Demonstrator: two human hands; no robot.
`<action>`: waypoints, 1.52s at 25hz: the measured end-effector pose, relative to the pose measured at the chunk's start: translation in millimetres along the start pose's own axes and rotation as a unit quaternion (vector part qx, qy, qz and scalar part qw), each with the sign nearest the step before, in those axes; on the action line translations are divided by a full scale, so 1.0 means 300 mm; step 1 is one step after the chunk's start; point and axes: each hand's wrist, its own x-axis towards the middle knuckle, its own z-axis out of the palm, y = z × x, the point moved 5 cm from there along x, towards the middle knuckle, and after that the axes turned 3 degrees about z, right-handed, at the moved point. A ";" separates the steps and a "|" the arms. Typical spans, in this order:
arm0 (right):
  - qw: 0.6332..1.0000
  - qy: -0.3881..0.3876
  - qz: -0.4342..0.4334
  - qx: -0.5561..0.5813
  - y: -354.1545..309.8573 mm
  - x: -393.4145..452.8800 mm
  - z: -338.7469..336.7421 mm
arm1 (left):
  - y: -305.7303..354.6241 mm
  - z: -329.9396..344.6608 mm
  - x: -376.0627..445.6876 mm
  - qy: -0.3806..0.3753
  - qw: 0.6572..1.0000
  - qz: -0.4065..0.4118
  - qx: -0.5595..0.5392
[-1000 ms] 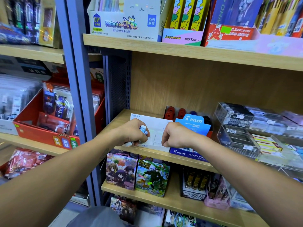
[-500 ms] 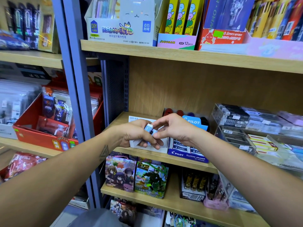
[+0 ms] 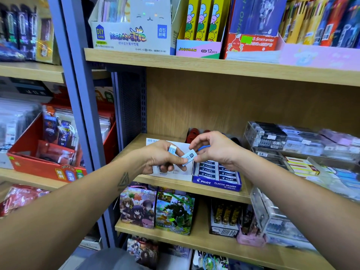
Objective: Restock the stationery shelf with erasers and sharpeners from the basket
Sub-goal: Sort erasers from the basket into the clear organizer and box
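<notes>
Head view: both hands meet above a white display box (image 3: 181, 173) on the wooden shelf (image 3: 214, 190). The right hand (image 3: 216, 151) pinches a light-blue eraser (image 3: 188, 157); the left hand (image 3: 159, 158) curls around another eraser (image 3: 172, 149). A Pilot eraser box (image 3: 218, 184) sits beside them.

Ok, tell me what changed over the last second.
Both hands rose from the white box and met above it. The right hand, a bare fist on the box edge a second ago, now pinches a pale blue eraser that lies between it and the left hand. The left hand keeps gripping another eraser. The Pilot box and the shelf stayed as they were.
</notes>
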 end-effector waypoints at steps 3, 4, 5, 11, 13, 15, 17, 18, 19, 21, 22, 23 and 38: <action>1.000 -0.001 -0.011 -0.011 -0.002 -0.017 -0.033 | 0.026 0.012 0.011 0.021 0.999 0.025 -0.010; 0.999 0.002 -0.020 -0.028 -0.008 -0.029 -0.053 | 0.043 0.022 0.015 0.017 0.999 0.033 -0.016; 0.998 0.005 -0.034 -0.060 -0.018 -0.040 -0.077 | 0.065 0.036 0.017 0.010 0.999 0.042 -0.024; 0.977 0.058 -0.073 -0.193 -0.035 -0.184 -0.304 | 0.249 0.234 0.055 -0.055 0.995 0.075 -0.038; 0.972 0.096 -0.074 -0.203 -0.014 -0.244 -0.404 | 0.309 0.321 0.087 -0.046 0.995 0.085 -0.017; 0.962 0.146 -0.065 -0.220 0.030 -0.292 -0.509 | 0.362 0.410 0.131 -0.030 0.995 0.098 -0.012; 0.959 0.194 -0.033 -0.205 0.099 -0.335 -0.624 | 0.412 0.492 0.182 -0.010 0.996 0.093 -0.007; 0.957 0.218 -0.016 -0.190 0.133 -0.356 -0.680 | 0.430 0.524 0.209 -0.009 0.997 0.075 -0.018; 0.952 0.247 0.000 -0.180 0.165 -0.375 -0.737 | 0.447 0.557 0.235 -0.021 0.998 0.049 -0.041; 0.935 0.301 0.033 -0.186 0.215 -0.411 -0.842 | 0.478 0.617 0.277 -0.059 0.994 0.011 -0.094; 0.926 0.320 0.051 -0.194 0.232 -0.425 -0.879 | 0.492 0.637 0.292 -0.066 0.993 0.010 -0.098; 0.918 0.336 0.069 -0.201 0.249 -0.438 -0.916 | 0.509 0.659 0.313 -0.060 0.994 0.020 -0.087; 0.917 0.286 0.092 -0.262 0.302 -0.222 -0.878 | 0.543 0.703 0.474 0.065 0.988 0.143 0.000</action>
